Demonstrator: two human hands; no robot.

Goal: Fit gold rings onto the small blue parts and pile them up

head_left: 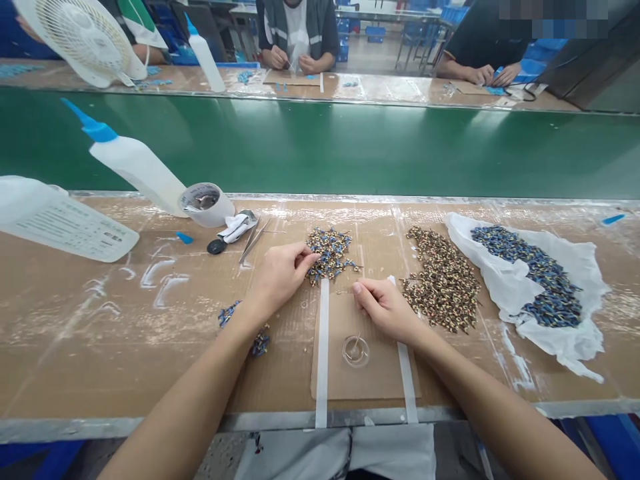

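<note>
Terminals [330, 255] partly hidden by left hand [279, 279]

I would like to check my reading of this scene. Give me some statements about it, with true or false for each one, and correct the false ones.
1. The left hand touches the pile of small blue-and-gold parts. True.
2. The right hand holds the tweezers. False: they lie on the table, by the tape roll.
3. A small clear dish sits on the cardboard sheet. True.
4. The tape roll stands on the green belt. False: it is at the table's far edge.
5. Blue parts lie on a white plastic sheet. True.
</note>
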